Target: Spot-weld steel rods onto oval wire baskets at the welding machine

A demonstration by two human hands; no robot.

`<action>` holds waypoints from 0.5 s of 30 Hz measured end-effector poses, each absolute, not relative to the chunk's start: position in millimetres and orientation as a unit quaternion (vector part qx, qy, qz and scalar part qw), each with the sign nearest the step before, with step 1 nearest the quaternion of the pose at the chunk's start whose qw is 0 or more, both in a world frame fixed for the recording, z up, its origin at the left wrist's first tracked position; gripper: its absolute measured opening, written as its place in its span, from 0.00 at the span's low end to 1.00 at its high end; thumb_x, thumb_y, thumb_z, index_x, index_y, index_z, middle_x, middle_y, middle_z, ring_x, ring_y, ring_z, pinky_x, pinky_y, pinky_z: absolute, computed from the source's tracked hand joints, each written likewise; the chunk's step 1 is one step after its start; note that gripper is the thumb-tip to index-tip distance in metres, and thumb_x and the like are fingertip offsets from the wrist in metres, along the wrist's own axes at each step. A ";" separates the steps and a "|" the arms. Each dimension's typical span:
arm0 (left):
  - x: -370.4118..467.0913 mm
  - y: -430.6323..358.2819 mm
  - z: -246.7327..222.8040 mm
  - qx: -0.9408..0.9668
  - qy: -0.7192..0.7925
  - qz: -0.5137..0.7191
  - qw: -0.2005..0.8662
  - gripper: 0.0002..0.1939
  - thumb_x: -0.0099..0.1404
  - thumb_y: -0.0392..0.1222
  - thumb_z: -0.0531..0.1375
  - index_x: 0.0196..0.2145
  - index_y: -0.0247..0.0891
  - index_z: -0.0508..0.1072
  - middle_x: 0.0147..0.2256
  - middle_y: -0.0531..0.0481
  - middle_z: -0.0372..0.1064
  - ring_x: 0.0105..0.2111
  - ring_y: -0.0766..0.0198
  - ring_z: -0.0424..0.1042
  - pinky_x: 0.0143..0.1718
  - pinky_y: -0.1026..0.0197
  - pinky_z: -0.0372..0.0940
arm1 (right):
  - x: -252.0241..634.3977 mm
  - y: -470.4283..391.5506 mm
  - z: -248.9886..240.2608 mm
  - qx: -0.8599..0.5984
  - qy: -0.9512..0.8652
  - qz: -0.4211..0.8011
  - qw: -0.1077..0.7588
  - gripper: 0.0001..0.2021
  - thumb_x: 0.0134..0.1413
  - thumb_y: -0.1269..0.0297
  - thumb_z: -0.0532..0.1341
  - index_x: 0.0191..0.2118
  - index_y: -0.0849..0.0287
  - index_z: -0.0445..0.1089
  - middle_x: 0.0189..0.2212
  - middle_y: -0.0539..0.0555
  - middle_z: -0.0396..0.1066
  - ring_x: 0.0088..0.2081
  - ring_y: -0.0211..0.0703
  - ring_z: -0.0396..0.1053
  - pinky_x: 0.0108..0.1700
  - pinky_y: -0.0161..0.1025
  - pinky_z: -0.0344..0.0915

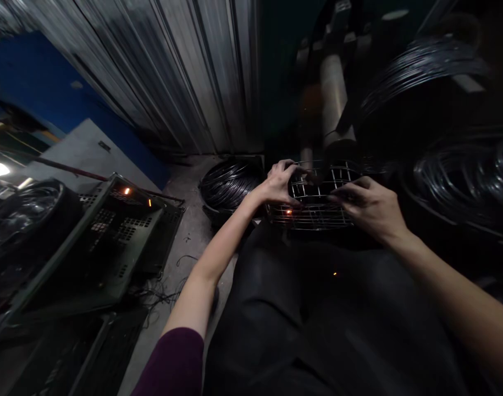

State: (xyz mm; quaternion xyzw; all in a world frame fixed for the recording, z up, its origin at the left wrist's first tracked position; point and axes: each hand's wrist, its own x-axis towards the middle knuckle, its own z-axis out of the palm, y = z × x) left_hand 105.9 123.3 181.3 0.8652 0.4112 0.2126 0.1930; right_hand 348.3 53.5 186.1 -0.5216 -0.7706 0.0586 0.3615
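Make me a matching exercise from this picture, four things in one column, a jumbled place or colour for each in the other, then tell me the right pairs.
Things
1. Wire frame
2. Short sleeve
3. Coil just left of the wire frame
4. Large panel, upper left

Places and colours
A. Blue
B. Before the ribbed sheeting
C. Between left hand and right hand
D. Purple

Pairs: 1-C, 2-D, 3-B, 4-A

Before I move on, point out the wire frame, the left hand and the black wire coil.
Wire frame (316,213): head view, near-side mesh.
Left hand (278,183): head view, back of the hand.
Black wire coil (230,184): head view, upper strands.
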 end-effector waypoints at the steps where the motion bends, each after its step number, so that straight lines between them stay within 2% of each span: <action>1: 106.0 125.7 181.6 0.862 0.418 0.211 0.193 0.50 0.38 0.55 0.75 0.58 0.35 0.65 0.60 0.32 0.54 0.62 0.38 0.56 0.63 0.37 0.53 | 348.0 56.1 186.1 -0.529 -0.765 0.057 0.362 0.29 0.58 0.36 0.54 0.33 0.58 0.78 0.33 0.57 0.70 0.29 0.38 0.67 0.31 0.36 0.63; 6: 106.4 143.8 188.0 0.854 0.438 0.200 0.198 0.51 0.39 0.52 0.75 0.59 0.33 0.65 0.60 0.32 0.54 0.63 0.40 0.55 0.64 0.40 0.52 | 343.4 79.5 185.2 -0.550 -0.754 0.037 0.356 0.27 0.58 0.38 0.55 0.34 0.59 0.77 0.33 0.57 0.71 0.28 0.37 0.65 0.29 0.35 0.61; 10: 106.0 158.0 190.7 0.852 0.431 0.199 0.218 0.52 0.38 0.58 0.75 0.58 0.33 0.66 0.60 0.31 0.55 0.63 0.39 0.54 0.65 0.40 0.51 | 338.0 91.4 187.1 -0.568 -0.752 0.031 0.334 0.22 0.57 0.42 0.59 0.34 0.57 0.78 0.32 0.56 0.71 0.27 0.36 0.63 0.27 0.35 0.58; 12: 102.1 159.2 188.0 0.850 0.425 0.210 0.230 0.55 0.36 0.62 0.74 0.58 0.34 0.66 0.61 0.31 0.54 0.64 0.38 0.53 0.65 0.38 0.50 | 341.2 86.0 193.3 -0.581 -0.743 0.025 0.332 0.22 0.57 0.43 0.58 0.39 0.57 0.78 0.36 0.58 0.71 0.31 0.40 0.66 0.31 0.37 0.62; 15: 84.8 146.8 174.0 0.832 0.413 0.276 0.246 0.62 0.35 0.66 0.73 0.63 0.37 0.59 0.65 0.33 0.49 0.68 0.38 0.46 0.68 0.38 0.43 | 362.7 57.8 205.2 -0.610 -0.716 0.004 0.340 0.27 0.63 0.45 0.48 0.46 0.58 0.77 0.40 0.63 0.71 0.39 0.48 0.70 0.40 0.45 0.68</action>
